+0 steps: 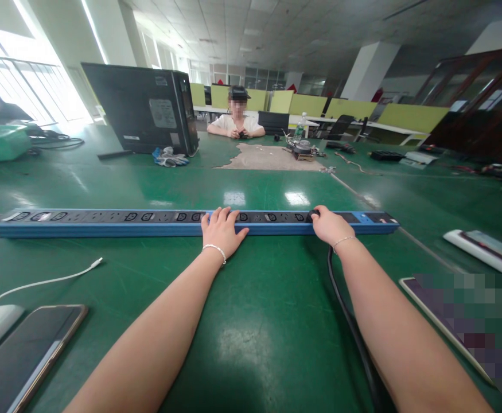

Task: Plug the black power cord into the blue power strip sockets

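A long blue power strip [164, 229] with a black face and several sockets lies across the green table. Over its middle rests my left hand [222, 231], fingers spread on the socket face and thumb along the near side. Toward the right end, my right hand [332, 225] grips a black plug [313, 215] against the socket face. Whether the plug is fully seated cannot be made out. Its black cable [341, 292] hangs below the hand and runs down past my right forearm to the bottom edge.
A phone [31, 355] and a white cable [48, 282] lie at left front; a tablet-like device [440, 327] is at right. Behind stand a black computer case [139, 109], gloves [170, 157] and a bottle [300, 126]. Another person [237, 117] sits opposite. A green basket [1, 143] is far left.
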`<action>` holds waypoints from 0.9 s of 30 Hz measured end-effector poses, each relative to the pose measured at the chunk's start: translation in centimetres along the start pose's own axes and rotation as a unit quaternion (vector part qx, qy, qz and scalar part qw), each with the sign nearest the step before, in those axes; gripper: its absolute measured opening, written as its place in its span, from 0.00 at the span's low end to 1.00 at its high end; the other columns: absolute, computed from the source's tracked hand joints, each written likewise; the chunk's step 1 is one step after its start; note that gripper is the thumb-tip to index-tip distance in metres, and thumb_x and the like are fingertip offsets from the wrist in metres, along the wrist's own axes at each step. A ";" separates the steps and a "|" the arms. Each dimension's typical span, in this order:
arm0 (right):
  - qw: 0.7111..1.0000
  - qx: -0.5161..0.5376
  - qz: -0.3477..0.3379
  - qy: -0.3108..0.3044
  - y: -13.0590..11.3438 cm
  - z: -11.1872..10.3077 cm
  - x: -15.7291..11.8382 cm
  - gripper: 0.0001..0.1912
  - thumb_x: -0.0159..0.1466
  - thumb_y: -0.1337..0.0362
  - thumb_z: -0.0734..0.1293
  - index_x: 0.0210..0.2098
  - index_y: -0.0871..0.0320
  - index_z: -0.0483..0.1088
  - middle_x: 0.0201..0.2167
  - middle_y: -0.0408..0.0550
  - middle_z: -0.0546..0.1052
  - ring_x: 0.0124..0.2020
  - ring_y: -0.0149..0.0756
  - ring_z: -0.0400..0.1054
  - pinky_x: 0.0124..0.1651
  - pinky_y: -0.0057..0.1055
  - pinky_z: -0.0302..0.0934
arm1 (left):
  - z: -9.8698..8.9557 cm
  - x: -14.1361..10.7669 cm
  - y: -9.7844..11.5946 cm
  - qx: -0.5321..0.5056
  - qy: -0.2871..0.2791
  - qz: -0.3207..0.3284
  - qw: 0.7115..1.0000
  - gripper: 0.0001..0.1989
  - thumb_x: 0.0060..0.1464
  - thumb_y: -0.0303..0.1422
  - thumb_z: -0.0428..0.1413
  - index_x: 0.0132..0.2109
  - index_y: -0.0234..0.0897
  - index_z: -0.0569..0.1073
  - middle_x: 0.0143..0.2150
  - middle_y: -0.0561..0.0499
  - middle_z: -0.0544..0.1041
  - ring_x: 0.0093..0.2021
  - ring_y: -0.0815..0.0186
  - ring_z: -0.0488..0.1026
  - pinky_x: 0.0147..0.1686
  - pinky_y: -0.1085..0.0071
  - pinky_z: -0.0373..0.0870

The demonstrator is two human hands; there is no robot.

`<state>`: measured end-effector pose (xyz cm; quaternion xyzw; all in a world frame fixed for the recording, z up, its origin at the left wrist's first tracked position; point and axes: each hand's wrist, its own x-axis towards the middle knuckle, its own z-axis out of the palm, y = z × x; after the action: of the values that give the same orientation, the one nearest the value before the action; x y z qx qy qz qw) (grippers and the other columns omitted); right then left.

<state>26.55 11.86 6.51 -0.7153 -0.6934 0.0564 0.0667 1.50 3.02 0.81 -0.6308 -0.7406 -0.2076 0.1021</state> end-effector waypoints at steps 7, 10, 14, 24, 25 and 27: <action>1.000 0.012 -0.005 0.007 0.2 0.4 -0.2 0.24 0.65 0.57 0.51 0.58 0.55 0.60 0.47 0.60 0.73 0.48 0.47 0.68 0.49 0.41 0.59 | 0.0 0.0 0.1 0.005 -0.007 -0.005 1.000 0.27 0.54 0.50 0.47 0.58 0.47 0.64 0.62 0.49 0.63 0.63 0.55 0.54 0.60 0.52 0.44; 0.999 0.036 -0.009 0.029 0.5 0.7 -0.1 0.24 0.65 0.57 0.52 0.57 0.56 0.62 0.47 0.58 0.74 0.48 0.46 0.67 0.49 0.40 0.59 | -0.1 0.0 0.0 0.004 -0.005 -0.005 1.000 0.27 0.54 0.50 0.47 0.58 0.47 0.64 0.62 0.49 0.64 0.63 0.55 0.54 0.60 0.52 0.44; 0.997 0.059 -0.009 0.054 0.7 0.9 -0.1 0.24 0.63 0.57 0.54 0.55 0.57 0.65 0.46 0.57 0.74 0.48 0.47 0.68 0.49 0.39 0.60 | -0.1 0.0 0.0 0.000 -0.003 0.000 1.000 0.27 0.54 0.50 0.47 0.58 0.47 0.64 0.62 0.48 0.64 0.63 0.54 0.55 0.60 0.51 0.45; 0.976 0.170 -0.007 0.133 1.3 1.3 0.4 0.22 0.61 0.58 0.57 0.50 0.62 0.70 0.46 0.56 0.75 0.47 0.43 0.68 0.49 0.34 0.59 | -0.2 0.0 0.1 0.003 -0.003 0.000 1.000 0.27 0.53 0.50 0.47 0.58 0.47 0.64 0.62 0.48 0.64 0.63 0.54 0.55 0.60 0.51 0.45; 0.969 0.184 -0.005 0.165 1.8 0.8 0.7 0.23 0.62 0.58 0.57 0.50 0.62 0.70 0.46 0.56 0.75 0.47 0.43 0.68 0.49 0.34 0.59 | -0.1 0.0 0.1 0.003 -0.001 0.000 1.000 0.26 0.53 0.50 0.47 0.57 0.47 0.64 0.62 0.48 0.64 0.63 0.54 0.55 0.60 0.51 0.45; 0.952 0.195 -0.001 0.236 3.2 -0.3 1.5 0.26 0.63 0.57 0.53 0.54 0.64 0.66 0.47 0.57 0.74 0.47 0.42 0.67 0.49 0.35 0.59 | -0.1 0.0 0.1 0.003 0.002 0.000 1.000 0.26 0.54 0.50 0.47 0.57 0.47 0.65 0.62 0.48 0.64 0.62 0.54 0.55 0.59 0.51 0.45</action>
<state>29.76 13.23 6.24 -0.6808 -0.6342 0.0201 0.3661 1.57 2.97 0.89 -0.6299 -0.7411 -0.2068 0.1056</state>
